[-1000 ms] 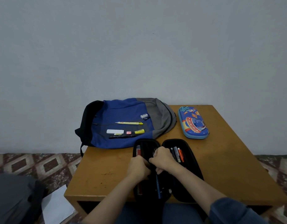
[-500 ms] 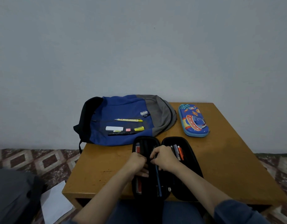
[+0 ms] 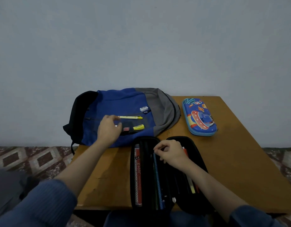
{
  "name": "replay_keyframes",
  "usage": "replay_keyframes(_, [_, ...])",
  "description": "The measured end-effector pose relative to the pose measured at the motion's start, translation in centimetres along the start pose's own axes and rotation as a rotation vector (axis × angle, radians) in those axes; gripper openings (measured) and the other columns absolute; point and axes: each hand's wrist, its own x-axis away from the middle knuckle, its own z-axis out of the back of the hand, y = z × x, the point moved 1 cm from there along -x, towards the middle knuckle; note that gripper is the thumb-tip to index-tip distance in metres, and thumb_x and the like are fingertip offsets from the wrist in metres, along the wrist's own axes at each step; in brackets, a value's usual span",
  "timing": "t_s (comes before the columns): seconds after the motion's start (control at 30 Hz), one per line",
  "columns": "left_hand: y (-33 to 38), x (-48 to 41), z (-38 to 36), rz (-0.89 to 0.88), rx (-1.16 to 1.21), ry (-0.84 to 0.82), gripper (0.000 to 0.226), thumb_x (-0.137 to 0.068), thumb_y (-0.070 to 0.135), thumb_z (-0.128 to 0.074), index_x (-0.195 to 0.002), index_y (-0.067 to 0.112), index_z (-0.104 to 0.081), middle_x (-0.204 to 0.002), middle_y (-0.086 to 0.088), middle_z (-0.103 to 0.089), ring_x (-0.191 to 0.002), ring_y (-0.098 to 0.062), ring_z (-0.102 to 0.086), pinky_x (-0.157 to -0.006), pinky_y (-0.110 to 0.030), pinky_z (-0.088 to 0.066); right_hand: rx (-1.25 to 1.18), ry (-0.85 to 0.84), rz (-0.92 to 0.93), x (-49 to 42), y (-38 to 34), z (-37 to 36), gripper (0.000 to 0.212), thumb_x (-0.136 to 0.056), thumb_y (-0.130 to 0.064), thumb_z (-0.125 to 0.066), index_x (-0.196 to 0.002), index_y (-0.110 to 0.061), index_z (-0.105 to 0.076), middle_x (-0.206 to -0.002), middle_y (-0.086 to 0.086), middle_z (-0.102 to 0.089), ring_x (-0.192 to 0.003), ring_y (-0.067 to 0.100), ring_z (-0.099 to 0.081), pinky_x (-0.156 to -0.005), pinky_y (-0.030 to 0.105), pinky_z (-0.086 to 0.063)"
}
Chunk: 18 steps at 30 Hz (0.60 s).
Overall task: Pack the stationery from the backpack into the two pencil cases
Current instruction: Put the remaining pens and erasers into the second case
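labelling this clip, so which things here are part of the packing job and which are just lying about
Part of the job: backpack, yellow pen, white eraser, yellow highlighter, small pink item, open black pencil case, closed blue pencil case.

Just lying about: table, patterned floor, dark bundle on the floor.

1 blue, grey & black fabric backpack. 2 pencil cases: 1 black zip fabric case, 1 blue hard-shell case w/ space print. Loose stationery: 1 slim yellow pen, 1 stubby yellow highlighter, 1 small pink eraser, 1 white block eraser. 1 brown wooden table. 2 hands: left hand, right hand. Pens in the black case overlap, can't count.
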Motion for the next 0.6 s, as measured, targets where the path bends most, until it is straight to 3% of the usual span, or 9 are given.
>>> replay_keyframes(0.1, [0.0, -2.5, -1.1, -0.003, -0.065, -0.037, 0.025, -0.090, 0.015, -0.052, -0.113, 0.010, -0.061, -0.110, -0.013, -0.060, -0.096, -0.028, -0.058, -0.078, -0.035, -0.045, -0.093, -0.008, -0.055, -0.3, 1.1, 0.1, 0.016, -0.087, -0.009, -0.062, -0.073, -0.018, -0.064, -0.061, 0.003, -0.060, -0.045, 0.005, -0.055, -0.048, 0.021, -0.049])
replay_keyframes(0.2, [0.4, -4.5, -2.6, 0.012, -0.026, -0.115, 0.026, -0.091, 0.016, -0.051, -0.114, 0.013, -0.062, -0.095, -0.012, -0.067, -0.082, -0.026, -0.060, -0.071, -0.033, -0.048, -0.109, -0.014, -0.068, -0.4, 1.6, 0.0, 0.019, -0.088, -0.012, -0.062, -0.072, -0.022, -0.063, -0.057, 0.007, -0.061, -0.047, 0.013, -0.056, -0.051, 0.022, -0.050])
replay_keyframes(0.27, [0.4, -5.7, -3.8, 0.018, -0.030, -0.175, 0.029, -0.091, 0.017, -0.050, -0.118, 0.017, -0.061, -0.098, -0.011, -0.068, -0.078, -0.023, -0.058, -0.068, -0.030, -0.046, -0.134, -0.022, -0.073, -0.5, 1.7, 0.0, 0.019, -0.088, -0.012, -0.062, -0.072, -0.022, -0.063, -0.054, 0.005, -0.059, -0.044, 0.011, -0.055, -0.049, 0.021, -0.049])
replay_keyframes(0.5, [-0.1, -8.1, -6.0, 0.041, -0.154, -0.360, 0.044, -0.096, 0.031, -0.044, -0.139, 0.020, -0.042, -0.121, -0.018, -0.060, -0.105, -0.032, -0.058, -0.084, -0.037, -0.048, -0.206, -0.019, -0.060, -0.6, 2.0, -0.2, 0.021, -0.088, -0.011, -0.062, -0.069, -0.023, -0.063, -0.059, 0.012, -0.061, -0.045, 0.013, -0.054, -0.050, 0.025, -0.051])
replay_keyframes(0.6, [-0.3, -8.3, -6.6, 0.087, -0.159, -0.386, 0.044, -0.094, 0.040, -0.044, -0.132, 0.017, -0.046, -0.117, -0.018, -0.061, -0.105, -0.033, -0.058, -0.085, -0.039, -0.049, -0.214, -0.018, -0.062, -0.6, 2.0, -0.2, 0.020, -0.088, -0.012, -0.062, -0.070, -0.022, -0.063, -0.072, 0.023, -0.066, -0.048, 0.015, -0.055, -0.048, 0.023, -0.049])
